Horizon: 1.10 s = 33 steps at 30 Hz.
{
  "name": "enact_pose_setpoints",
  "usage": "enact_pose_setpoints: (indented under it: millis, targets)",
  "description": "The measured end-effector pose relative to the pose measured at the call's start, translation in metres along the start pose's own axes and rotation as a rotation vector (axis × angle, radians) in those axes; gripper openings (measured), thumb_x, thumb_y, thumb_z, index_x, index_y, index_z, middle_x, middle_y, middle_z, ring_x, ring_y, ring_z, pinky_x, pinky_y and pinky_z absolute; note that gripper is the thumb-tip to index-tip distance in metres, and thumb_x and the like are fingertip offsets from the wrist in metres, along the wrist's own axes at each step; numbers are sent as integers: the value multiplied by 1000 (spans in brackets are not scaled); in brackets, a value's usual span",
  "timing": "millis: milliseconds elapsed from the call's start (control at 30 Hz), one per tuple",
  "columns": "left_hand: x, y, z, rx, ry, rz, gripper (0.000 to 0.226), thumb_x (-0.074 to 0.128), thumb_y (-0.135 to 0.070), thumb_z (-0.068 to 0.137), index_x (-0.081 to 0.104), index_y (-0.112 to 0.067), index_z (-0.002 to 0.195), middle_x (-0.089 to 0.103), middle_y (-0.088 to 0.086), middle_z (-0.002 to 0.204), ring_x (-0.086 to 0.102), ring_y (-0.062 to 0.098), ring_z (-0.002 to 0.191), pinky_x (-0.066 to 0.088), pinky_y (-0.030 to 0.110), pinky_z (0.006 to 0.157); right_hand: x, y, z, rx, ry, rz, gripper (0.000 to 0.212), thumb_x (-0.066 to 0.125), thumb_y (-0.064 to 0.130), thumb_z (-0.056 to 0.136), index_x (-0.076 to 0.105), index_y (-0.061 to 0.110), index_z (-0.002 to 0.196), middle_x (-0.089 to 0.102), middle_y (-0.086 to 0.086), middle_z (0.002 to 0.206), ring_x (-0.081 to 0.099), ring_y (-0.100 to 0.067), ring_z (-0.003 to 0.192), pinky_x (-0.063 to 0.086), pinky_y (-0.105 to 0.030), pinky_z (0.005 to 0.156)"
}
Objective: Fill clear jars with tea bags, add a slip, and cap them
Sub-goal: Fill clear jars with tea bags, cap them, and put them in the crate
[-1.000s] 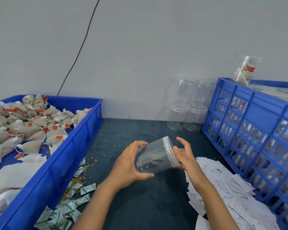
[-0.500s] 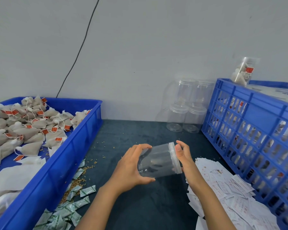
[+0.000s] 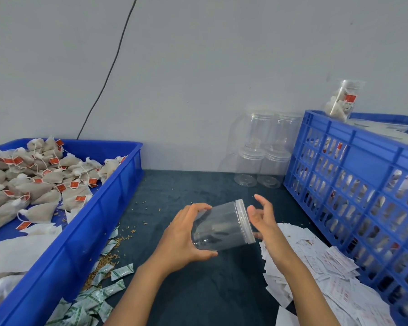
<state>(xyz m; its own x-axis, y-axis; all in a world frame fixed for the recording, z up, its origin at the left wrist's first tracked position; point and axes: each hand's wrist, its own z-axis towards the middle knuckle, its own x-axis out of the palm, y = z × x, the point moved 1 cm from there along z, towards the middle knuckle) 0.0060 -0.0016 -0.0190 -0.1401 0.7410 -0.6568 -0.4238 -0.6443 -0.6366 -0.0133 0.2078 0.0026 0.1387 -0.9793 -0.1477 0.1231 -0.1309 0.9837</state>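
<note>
While the left hand [image 3: 181, 241] wraps its grip round the body of an empty clear jar [image 3: 219, 225], holding it tilted on its side above the dark tabletop [image 3: 198, 290], the right hand [image 3: 263, 217] hangs released, fingers spread loosely just beside the white screw cap [image 3: 245, 221] without clasping it. The jar looks light, stiff and thin-walled, and probably slick, so a wide hold round the barrel suits it, with the cap turned by its ribbed edge. Near the wrists lie too many green sachets [image 3: 104, 288] and white paper slips [image 3: 327, 267] to count. To the left, one blue tray [image 3: 97, 222] holds dozens of tea bags [image 3: 40, 184]. Farther back, four empty jars [image 3: 264, 149] stand stacked in two columns against the wall, beside one blue crate [image 3: 363, 165] with one filled jar [image 3: 342, 100] on top.
</note>
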Motion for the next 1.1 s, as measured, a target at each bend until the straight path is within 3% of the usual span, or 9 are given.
enact_pose_setpoints:
  millis: [133,200,267,433,533,700,867,933,1100]
  targets:
    - [0,2,0,3,0,-9,80,81,-48,53,35,-56,118,45,-29,121,45,-1,117,45,26,95,-2,-3,-1,20,46,-58,78,59,66,72,30,40,140,57,0,115,57,-10,110,44,-38,101]
    - [0,2,0,5,-10,-15,80,82,-48,53,35,-56,118,46,-29,121,45,-1,117,44,25,95,-8,0,-2,-51,84,-34,73,72,46,78,31,45,139,55,7,125,52,-4,119,42,-27,96]
    - [0,2,0,5,-15,-19,80,81,-49,53,35,-56,118,45,-30,121,45,-3,118,44,24,96,-11,2,-3,-101,124,4,74,64,32,77,28,49,140,49,13,135,43,4,127,38,-23,97]
    - [0,3,0,5,-14,-28,80,82,-49,53,36,-54,119,46,-29,123,46,-1,119,46,28,96,3,4,-4,-39,91,-38,84,65,68,71,21,48,141,44,14,131,46,11,113,40,-13,82]
    - [1,5,1,5,-17,-37,80,83,-48,53,37,-53,119,47,-27,123,46,0,120,46,30,96,4,3,-5,-46,55,-68,75,62,61,68,32,48,136,53,5,123,55,0,108,43,-17,78]
    - [1,13,1,-50,-23,-126,82,87,-46,53,39,-50,120,49,-29,125,47,-3,124,43,24,100,-6,8,-6,-180,26,-13,64,70,52,71,45,57,129,52,8,130,50,-15,123,46,-41,99]
    - [-1,21,-2,-158,-87,-209,82,87,-49,54,34,-54,116,53,-27,118,52,-7,113,43,18,92,-10,-2,2,-182,-156,178,61,81,26,74,45,50,118,53,-4,121,65,0,91,52,-17,65]
    - [-1,22,-2,-190,-105,-206,83,83,-56,52,30,-56,115,53,-24,118,55,-2,110,45,21,92,-6,-13,6,-115,-175,163,61,80,12,75,38,39,110,50,-8,121,67,0,84,50,-13,64]
    - [-4,26,-5,-227,-133,-232,107,87,-52,51,10,-66,124,50,-17,115,57,-6,105,46,19,87,8,-33,8,-19,-111,-67,71,87,21,67,31,41,106,43,1,120,53,-11,106,42,-17,75]
